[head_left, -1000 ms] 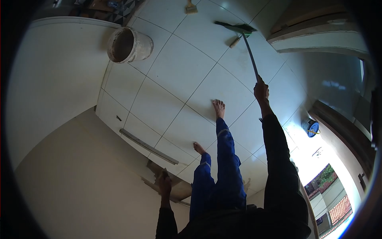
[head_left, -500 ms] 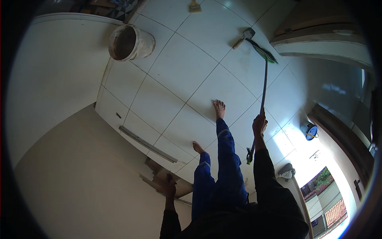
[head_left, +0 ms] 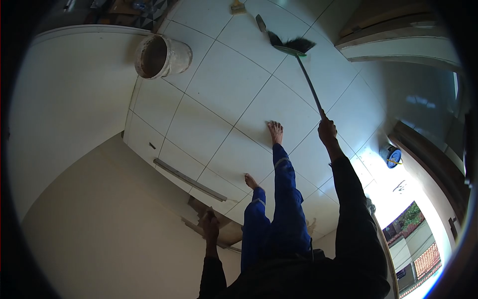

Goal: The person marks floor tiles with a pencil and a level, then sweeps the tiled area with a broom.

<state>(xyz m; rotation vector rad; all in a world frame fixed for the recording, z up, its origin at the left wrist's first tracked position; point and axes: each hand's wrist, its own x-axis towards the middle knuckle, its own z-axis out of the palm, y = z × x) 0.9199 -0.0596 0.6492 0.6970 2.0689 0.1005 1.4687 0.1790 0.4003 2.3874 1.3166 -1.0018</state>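
Note:
My right hand [head_left: 327, 128] is wrapped round the dark handle of a broom [head_left: 309, 82], whose black bristles and green edge lie on the white tile floor. Just beyond the bristles, a trowel [head_left: 261, 23] with its blade partly hidden touches or nearly touches the broom head. My left hand [head_left: 210, 224] is at the lower left, in front of a brown patch by the wall; its fingers are too dark to read.
A dirty white bucket [head_left: 179, 57] stands at the upper left. A brush [head_left: 238, 7] lies at the top. A long metal strip [head_left: 189, 180] lies along the left wall. A blue-lidded bucket [head_left: 392, 156] sits at the right, near a bright opening.
The broom head has swung left across the tiles, and the trowel has shifted left and turned. My right hand has moved slightly up. My left hand has barely moved.

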